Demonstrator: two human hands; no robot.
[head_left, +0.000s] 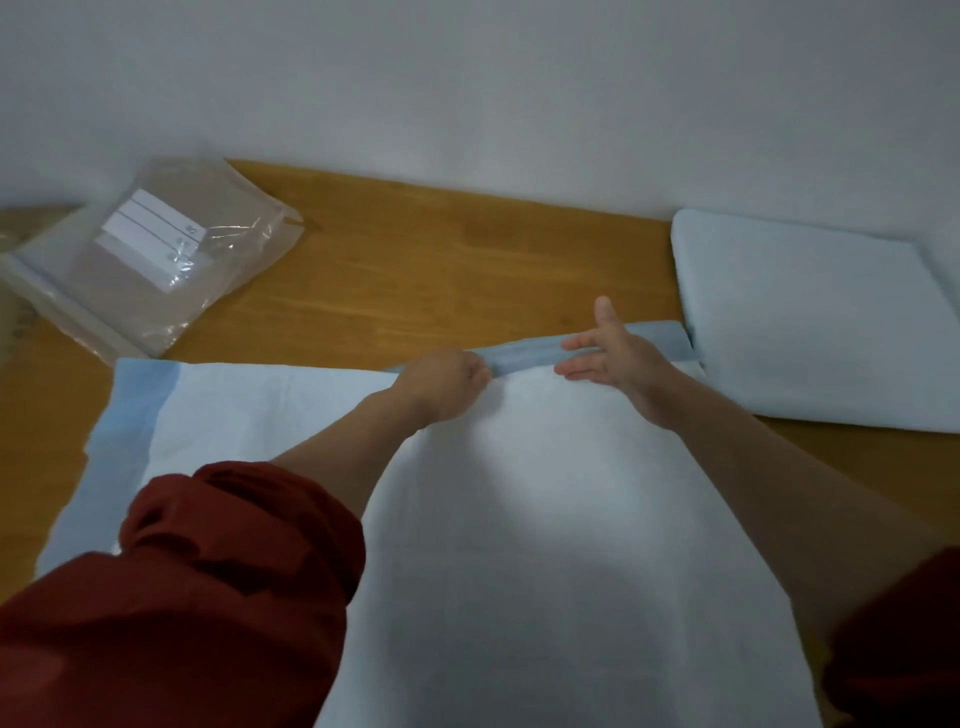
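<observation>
A large pale-blue sheet with a white padded middle (519, 493) lies spread on the wooden table (415, 270) in front of me. Its far edge is folded over into a narrow grey-blue strip (524, 356). My left hand (447, 387) grips that folded edge with curled fingers. My right hand (615, 351) is just to the right of it, fingers straight and spread, resting on the same strip with the thumb raised. Both forearms are bare, with red sleeves pushed up.
A stack of folded pale-blue sheets (821, 317) sits at the right, against the white wall (519, 93). A clear plastic bag with a white label (156, 249) lies at the back left. Bare wood shows between them.
</observation>
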